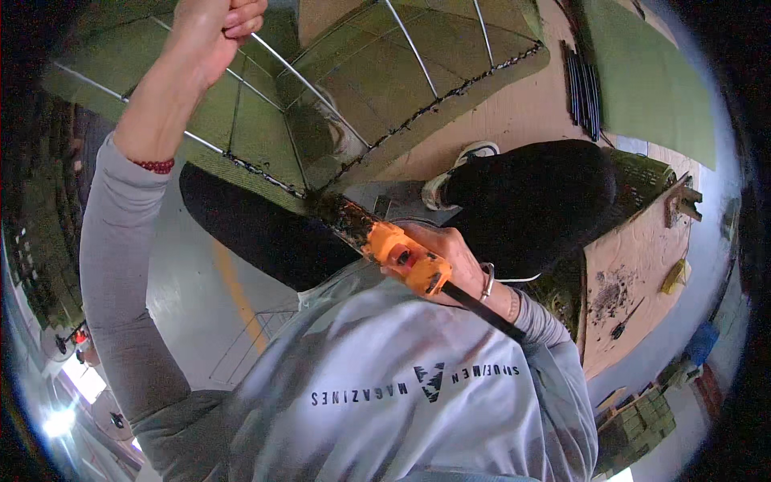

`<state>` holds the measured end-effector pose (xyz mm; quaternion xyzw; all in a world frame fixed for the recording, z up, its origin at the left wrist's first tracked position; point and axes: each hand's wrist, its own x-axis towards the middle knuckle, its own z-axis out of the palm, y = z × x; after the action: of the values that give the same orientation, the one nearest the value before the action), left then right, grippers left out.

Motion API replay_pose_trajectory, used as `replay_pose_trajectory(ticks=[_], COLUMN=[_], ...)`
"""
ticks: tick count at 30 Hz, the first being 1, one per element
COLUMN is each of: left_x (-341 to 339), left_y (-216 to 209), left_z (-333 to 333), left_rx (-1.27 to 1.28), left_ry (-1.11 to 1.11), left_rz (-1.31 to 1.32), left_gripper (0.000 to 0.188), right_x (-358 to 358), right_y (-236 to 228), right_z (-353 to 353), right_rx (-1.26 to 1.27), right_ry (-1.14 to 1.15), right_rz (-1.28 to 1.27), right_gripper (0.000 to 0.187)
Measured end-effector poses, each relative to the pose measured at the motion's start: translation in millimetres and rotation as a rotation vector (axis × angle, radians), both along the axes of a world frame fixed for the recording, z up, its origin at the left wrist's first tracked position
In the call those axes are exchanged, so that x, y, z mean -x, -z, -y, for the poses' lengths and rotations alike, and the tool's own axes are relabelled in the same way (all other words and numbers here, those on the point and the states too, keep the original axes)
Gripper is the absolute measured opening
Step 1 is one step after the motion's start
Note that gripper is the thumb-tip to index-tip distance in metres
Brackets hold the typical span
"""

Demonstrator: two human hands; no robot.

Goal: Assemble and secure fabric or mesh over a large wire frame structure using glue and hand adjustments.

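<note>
My right hand (450, 249) is wrapped round an orange hot glue gun (387, 241), its body smeared with dark residue. A black glue stick (486, 312) juts from its back end. The gun's nozzle end is close to the lower corner of a green mesh piece (361, 88) on a thin metal wire frame; whether it touches cannot be made out. Lumpy black glue (436, 102) runs along the mesh edges. At the top edge of the picture, my left hand (225, 28) is closed, with a metal wire (301, 84) of the frame running out by its curled fingers.
Several black glue sticks (582, 88) lie on the board at the right, beside a green sheet (650, 80). Dark crumbs (610, 301) and a small yellow object (676, 275) are on another board. My bent legs (530, 209) flank the mesh piece.
</note>
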<state>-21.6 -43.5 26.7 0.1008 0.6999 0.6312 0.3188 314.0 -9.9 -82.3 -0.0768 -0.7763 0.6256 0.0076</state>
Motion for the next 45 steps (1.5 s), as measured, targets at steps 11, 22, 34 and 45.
replay_pose_trajectory(ticks=[11,22,34,45], left_x=[1,35,54,182], left_y=[-4,-4,-30,-12], left_z=[-8,-5,-39,-44], left_rx=[0.003,-0.091,-0.069,0.046], left_ry=[0.048,0.149,0.092,0.185], left_rz=[0.008,0.051,0.201,0.113], left_gripper=[0.032,0.029,0.027,0.028], right_x=[0,-32,-168,-319], right_y=[5,-12,-6,66], right_z=[-2,-29,-179,-221], right_rx=[-0.017,-0.071,-0.043,0.486], right_ry=[0.017,0.237,1.401,1.848], right_rz=[-0.086,-0.096,-0.287,-0.65], right_gripper=[0.029,0.024,0.053,0.043])
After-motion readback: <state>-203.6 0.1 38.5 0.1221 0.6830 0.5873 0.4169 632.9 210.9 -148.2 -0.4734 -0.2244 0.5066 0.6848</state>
